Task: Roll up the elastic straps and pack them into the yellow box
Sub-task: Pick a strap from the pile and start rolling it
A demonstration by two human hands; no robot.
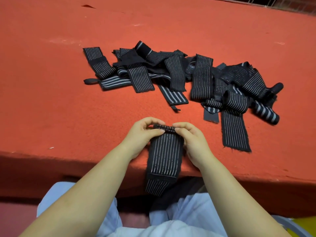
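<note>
A black elastic strap with thin white stripes (164, 156) lies across the near edge of the red table (68, 103), its tail hanging over the edge toward my lap. Its far end is folded into a small roll. My left hand (142, 135) pinches the roll's left side and my right hand (193, 141) pinches its right side, fingertips curled over the top. A heap of several more black striped straps (179, 74) lies further back on the table. Two straps rolled into cylinders (266, 113) sit at the heap's right end. A sliver of yellow (304, 224) shows at the bottom right corner.
Red felt covers the table, with bare felt to the left and behind the heap. One long flat strap (234, 132) stretches toward the near edge on the right. My lap in light blue cloth (171, 224) is below the table edge.
</note>
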